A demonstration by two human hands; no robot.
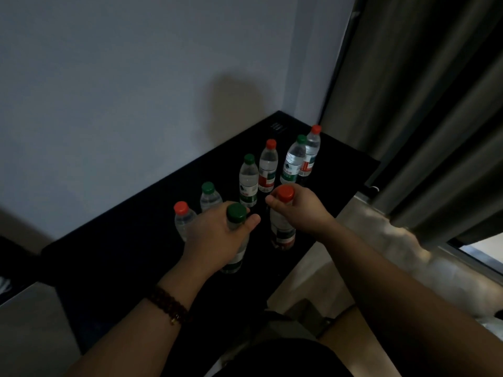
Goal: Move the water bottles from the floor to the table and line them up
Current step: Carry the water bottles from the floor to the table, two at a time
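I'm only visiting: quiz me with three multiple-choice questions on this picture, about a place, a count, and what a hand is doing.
1. The six unheld bottles stand: A on the black table; B on the floor; C on a chair.
2. Red caps in all: A two; B four; C six.
3. The left hand: A hangs idle; B grips the green-capped bottle; C presses the wall.
1 A: its dark top bears them. 2 B: three standing, plus the red-capped bottle in the right hand. 3 B: its grip wraps the neck.

Dark brown round-bead bracelet [168,304] at wrist of left hand [215,235], one small amber-gold bead. Forearms bare. Black fabric garment [285,359] over torso.
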